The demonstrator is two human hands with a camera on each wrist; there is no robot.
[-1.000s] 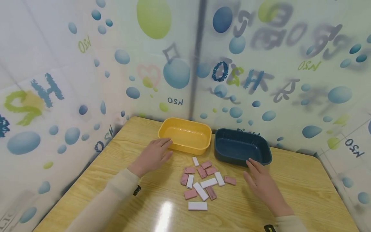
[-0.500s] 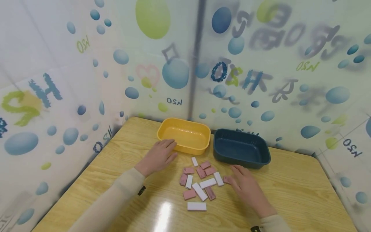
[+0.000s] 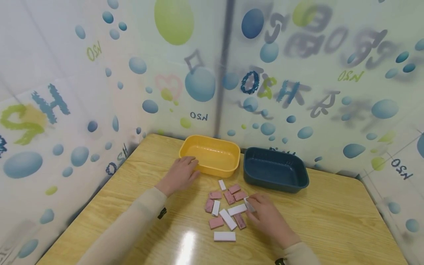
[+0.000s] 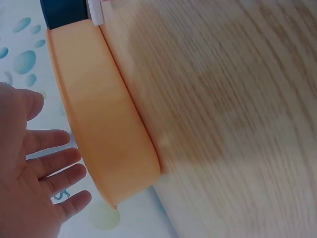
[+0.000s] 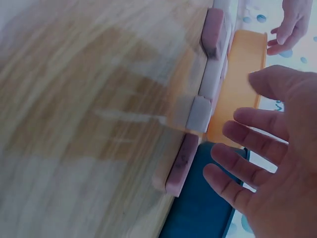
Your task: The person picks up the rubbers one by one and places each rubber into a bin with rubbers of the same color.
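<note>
My left hand (image 3: 180,173) hovers at the front left rim of the yellow bin (image 3: 208,169), its fingers loosely spread; the left wrist view shows those fingers (image 4: 54,163) beside the bin's wall. Over the right edge of a group of small pink and white blocks is my right hand (image 3: 269,222). Its fingertips overlap a white block (image 3: 248,204) in the head view. From the right wrist, the fingers (image 5: 242,153) look spread and hold nothing. A pink block (image 5: 183,163) lies near them, hidden under the hand in the head view.
A dark blue bin (image 3: 275,184) stands right of the yellow one at the back of the wooden table (image 3: 338,221). Several pink blocks and white blocks, such as a white block (image 3: 224,236) at the front, lie scattered before the bins. Patterned curtain walls (image 3: 132,110) close off the back and sides.
My right hand has moved left and nearer, from the dark blue bin's front rim to the right side of the blocks. My left hand has barely shifted.
</note>
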